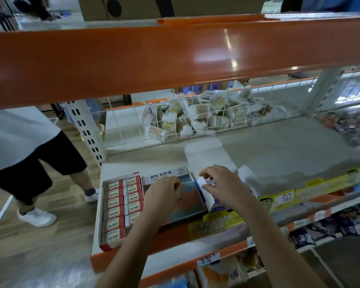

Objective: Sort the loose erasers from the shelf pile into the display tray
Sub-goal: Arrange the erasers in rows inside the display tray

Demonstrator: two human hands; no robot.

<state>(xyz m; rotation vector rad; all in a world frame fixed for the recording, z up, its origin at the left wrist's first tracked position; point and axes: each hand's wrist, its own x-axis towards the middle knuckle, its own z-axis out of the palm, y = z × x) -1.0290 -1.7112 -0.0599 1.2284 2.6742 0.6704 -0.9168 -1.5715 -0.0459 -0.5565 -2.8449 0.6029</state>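
An open display tray (192,208) with a grey rim and an orange-and-teal floor lies on the shelf in front of me. My left hand (163,194) reaches into its left side with curled fingers; what it holds is hidden. My right hand (220,185) pinches a white and blue eraser (202,181) just over the tray's right wall. Under that hand sits a white and blue box (214,201) with its lid flap (208,156) folded back. Left of the tray, a red-edged carton (121,208) is packed with two rows of sleeved erasers.
An orange shelf beam (175,57) crosses overhead. A wire basket (195,119) of packets stands at the shelf's back. Price tags (283,198) line the shelf's front edge, with goods on shelves below. A person in dark shorts and white shoes (36,217) stands at left.
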